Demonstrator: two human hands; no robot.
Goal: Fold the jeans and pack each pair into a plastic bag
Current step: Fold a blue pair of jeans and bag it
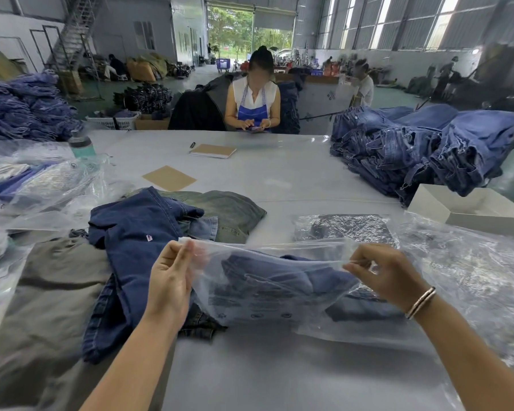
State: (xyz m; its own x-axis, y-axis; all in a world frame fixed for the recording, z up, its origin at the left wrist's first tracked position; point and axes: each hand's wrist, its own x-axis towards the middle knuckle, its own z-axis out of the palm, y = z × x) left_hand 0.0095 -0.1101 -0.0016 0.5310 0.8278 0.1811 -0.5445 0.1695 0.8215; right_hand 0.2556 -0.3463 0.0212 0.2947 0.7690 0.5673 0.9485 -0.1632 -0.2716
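Note:
A clear plastic bag (250, 304) lies in front of me on the grey table (279, 179), with a folded pair of blue jeans (279, 274) inside it. My left hand (169, 277) pinches the bag's open edge at its left corner. My right hand (386, 271) pinches the same edge at the right, and the edge is stretched between them. Loose dark blue jeans (137, 238) lie unfolded to the left, over a green pair (232, 209) and a grey garment (51, 292). Another bagged pair (347, 229) lies behind.
A big heap of blue jeans (413, 146) fills the table's right side, beside a white box (469, 209). Loose plastic bags (472, 280) lie right and packed bags (36, 185) left. A notebook (212, 151), a cardboard sheet (169, 178) and a bottle (80, 143) sit farther back. A person (254, 96) sits opposite.

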